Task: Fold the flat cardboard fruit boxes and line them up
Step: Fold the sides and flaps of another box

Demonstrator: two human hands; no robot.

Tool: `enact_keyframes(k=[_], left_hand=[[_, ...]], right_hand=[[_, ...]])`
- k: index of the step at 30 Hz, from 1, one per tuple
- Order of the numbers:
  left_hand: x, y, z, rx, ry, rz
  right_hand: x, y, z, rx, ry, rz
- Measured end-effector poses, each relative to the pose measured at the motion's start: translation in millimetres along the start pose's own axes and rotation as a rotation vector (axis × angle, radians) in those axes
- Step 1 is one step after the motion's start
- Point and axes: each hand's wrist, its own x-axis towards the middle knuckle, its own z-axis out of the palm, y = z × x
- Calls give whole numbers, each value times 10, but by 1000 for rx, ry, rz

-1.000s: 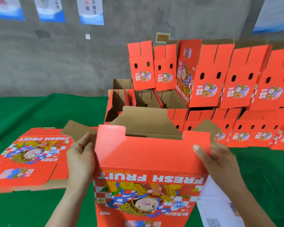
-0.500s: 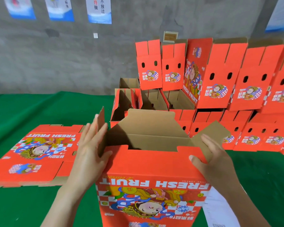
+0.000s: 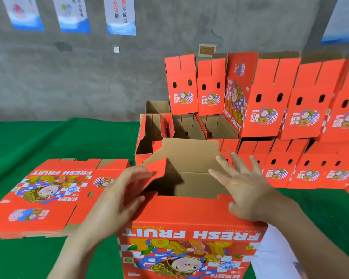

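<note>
Green cloth covers the tabletop [image 3: 48, 137] under the box [image 3: 189, 216] I am folding, which stands just in front of me with its open end up. Half a second ago its left flap stood upright against my palm. Now that left flap [image 3: 156, 172] tips inward over the opening, pushed by the nearly straight fingers of my left hand [image 3: 117, 200], which grips nothing. My right hand [image 3: 248, 190] has come in over the box's right edge, fingers spread and holding nothing; the flap beneath it I cannot see. The short end flaps are closing, so I judge the long flaps come next. Left of the box lies the flat stack [image 3: 48, 194]. Behind the box and to its right stand the finished boxes [image 3: 270, 101].
</note>
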Motion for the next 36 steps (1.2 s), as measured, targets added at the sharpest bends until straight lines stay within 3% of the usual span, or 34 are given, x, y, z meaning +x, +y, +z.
enact_keyframes(k=[4,6,9,11,14,19,22,26,30,36], left_hand=[[78,-37,-62,7,-133,-147],[208,-61,-82,140,-133,-144],[393,-70,-23,426,-292,-136],[466,-113,28,439,-367,-221],[502,-169,82,285,-413,-334],[535,-205,127,329,-406,-336],[529,-208,127,312,-396,-333],[509,-207,128,279,-364,-297],[483,-207,102,182,-293,-241],[450,-169,66,44,-101,-81]], right_hand=[[-15,9,8,21,12,-9],[-24,5,10,52,33,-20],[-47,4,53,94,55,-69],[-69,29,119,175,105,-124],[-122,49,236,335,354,-265],[-200,-22,399,569,670,-371],[-210,-24,401,816,677,-270],[-134,-13,412,974,641,-100],[-87,40,380,1256,509,107],[-49,41,369,1201,486,197]])
